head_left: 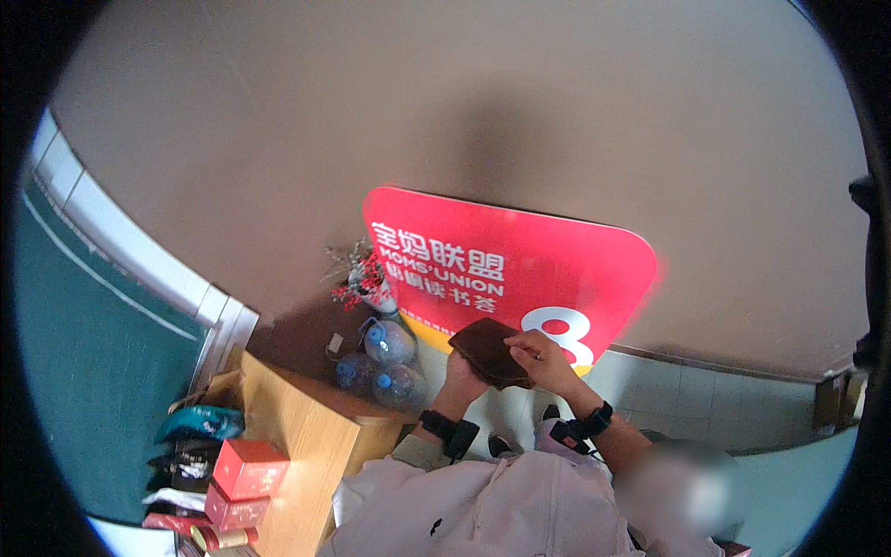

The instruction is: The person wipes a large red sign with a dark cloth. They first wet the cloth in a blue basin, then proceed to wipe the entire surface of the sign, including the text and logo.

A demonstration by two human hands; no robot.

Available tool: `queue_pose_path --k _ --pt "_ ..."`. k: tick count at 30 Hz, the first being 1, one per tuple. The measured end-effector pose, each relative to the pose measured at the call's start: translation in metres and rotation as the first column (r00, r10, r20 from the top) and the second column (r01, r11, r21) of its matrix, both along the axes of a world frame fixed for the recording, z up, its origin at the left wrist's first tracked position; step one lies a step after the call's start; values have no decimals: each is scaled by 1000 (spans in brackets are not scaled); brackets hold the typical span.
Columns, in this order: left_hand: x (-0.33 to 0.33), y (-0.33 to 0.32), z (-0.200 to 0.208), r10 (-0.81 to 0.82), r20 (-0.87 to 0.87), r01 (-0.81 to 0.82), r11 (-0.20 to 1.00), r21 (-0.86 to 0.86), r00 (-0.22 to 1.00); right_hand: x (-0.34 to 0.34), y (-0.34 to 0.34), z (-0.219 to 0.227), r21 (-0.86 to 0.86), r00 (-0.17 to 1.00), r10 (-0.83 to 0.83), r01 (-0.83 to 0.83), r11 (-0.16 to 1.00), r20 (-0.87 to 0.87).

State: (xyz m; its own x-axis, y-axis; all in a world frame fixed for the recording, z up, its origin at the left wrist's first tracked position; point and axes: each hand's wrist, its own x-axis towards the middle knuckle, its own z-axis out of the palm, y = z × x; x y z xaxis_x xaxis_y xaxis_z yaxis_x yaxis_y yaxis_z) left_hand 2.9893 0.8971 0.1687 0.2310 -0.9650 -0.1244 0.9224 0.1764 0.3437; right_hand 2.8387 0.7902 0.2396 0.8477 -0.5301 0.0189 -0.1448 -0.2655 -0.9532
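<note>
A dark brown wallet point(490, 353), flat and leather-like, is held in front of my body at waist height. My left hand point(462, 379) grips it from beneath on its left side, the fingers mostly hidden under it. At the wallet's right edge, my right hand point(544, 360) has its fingers bent and pressed together on the surface. Whether anything small is between those fingers I cannot make out. Black bands with small boxes circle both wrists.
A big red sign board point(520, 251) leans on the brown wall point(278, 139) ahead. Clear plastic water jugs point(390, 343) and a vase of red-berried stems point(371, 288) stand left of it. Nearer left is a wooden cabinet point(306, 427) beside red boxes point(251, 470).
</note>
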Motion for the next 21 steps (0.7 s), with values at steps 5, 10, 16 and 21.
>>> queue_pose_path --k 5,10,16,21 --pt "0 -35 1 -4 77 -11 982 188 997 -9 -13 -47 -60 978 -180 187 981 106" --pt "-30 -85 21 -314 248 216 911 352 916 2 -42 -84 246 914 -346 292 924 214" --pt "0 -150 49 -703 667 307 709 634 246 -8 -83 -111 973 763 -623 -32 228 171" --pt "84 -202 37 -354 845 -40 928 370 -400 -20 -110 -149 972 672 -730 -230 -50 121"
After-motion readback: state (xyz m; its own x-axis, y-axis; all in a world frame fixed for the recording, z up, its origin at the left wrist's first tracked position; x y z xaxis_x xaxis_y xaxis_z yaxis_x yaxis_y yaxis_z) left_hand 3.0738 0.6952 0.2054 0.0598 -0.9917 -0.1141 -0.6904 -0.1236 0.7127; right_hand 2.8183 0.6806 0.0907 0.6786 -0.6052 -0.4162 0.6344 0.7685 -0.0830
